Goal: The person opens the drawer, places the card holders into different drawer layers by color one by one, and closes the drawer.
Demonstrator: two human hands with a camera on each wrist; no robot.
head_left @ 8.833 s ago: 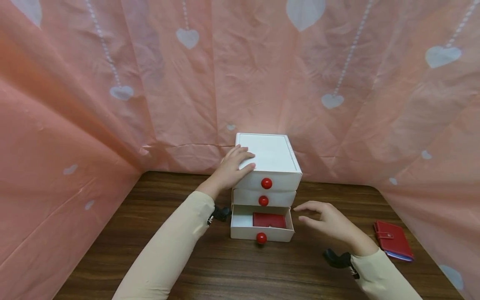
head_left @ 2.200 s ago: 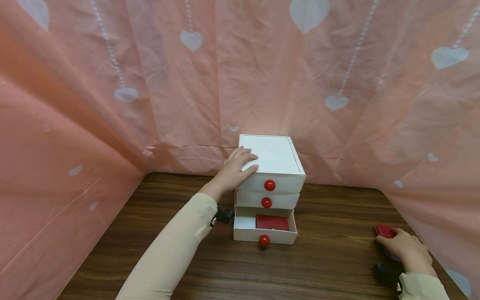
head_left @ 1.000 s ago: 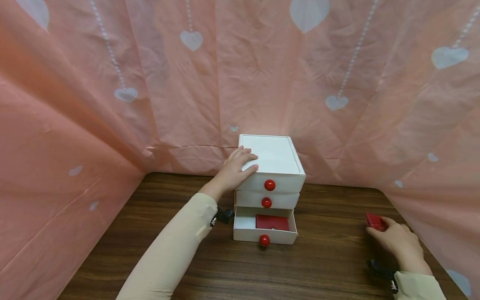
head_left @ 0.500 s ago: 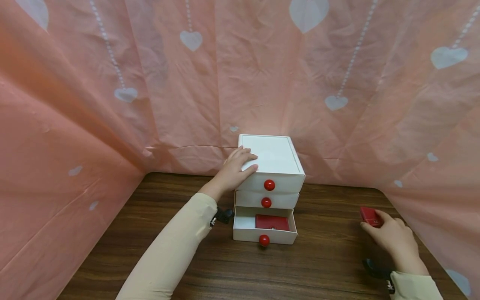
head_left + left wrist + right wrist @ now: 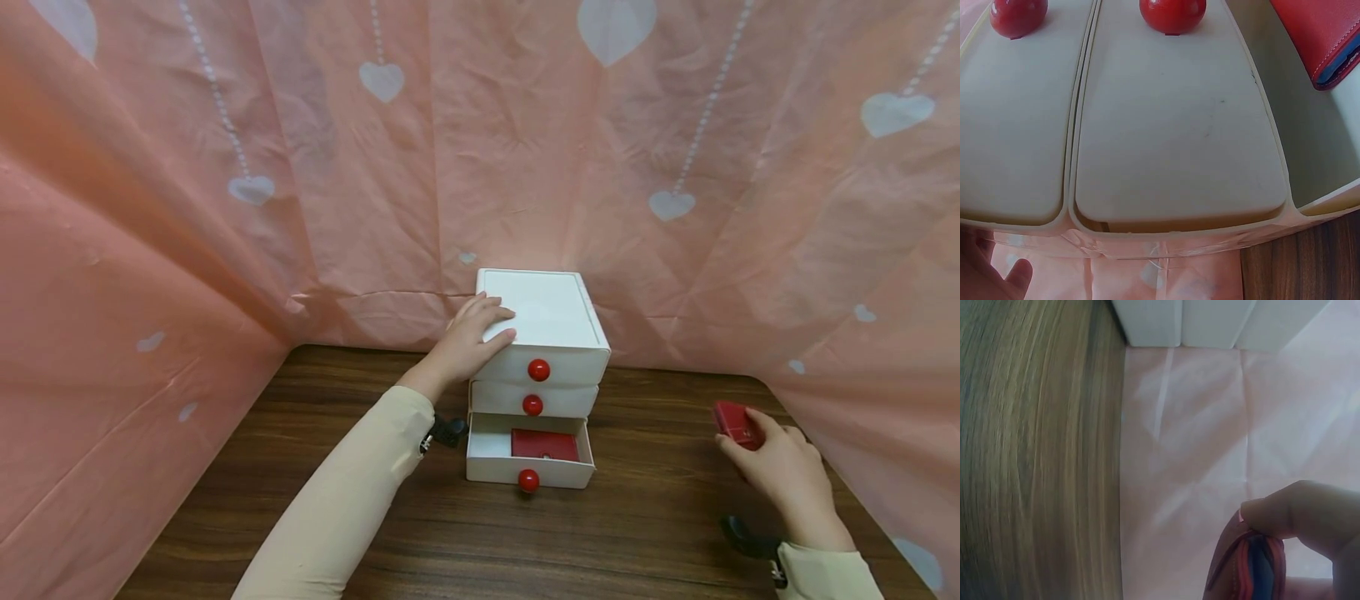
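My left hand (image 5: 471,337) rests on the top left edge of a small white drawer unit (image 5: 547,308), fingers spread. The unit has three drawers with red round knobs. Its bottom drawer (image 5: 495,469) is pulled out, and a red wallet (image 5: 546,444) lies inside towards the right. Off to the right, my right hand (image 5: 787,467) pinches a second red wallet (image 5: 735,423) between thumb and fingers, above the table. The right wrist view shows this wallet's edge (image 5: 1254,569) with blue layers inside. In the left wrist view the upper two drawers are pushed in.
The dark wooden table (image 5: 645,533) carries the drawer unit near its back edge. A pink curtain (image 5: 510,150) with white hearts hangs behind and at both sides. A black wrist mount (image 5: 750,537) sits below my right hand.
My right hand went from beside the drawer unit to the wallet on the right, gripped it, and has lifted it and moved it slightly left and away. My left hand has stayed put.
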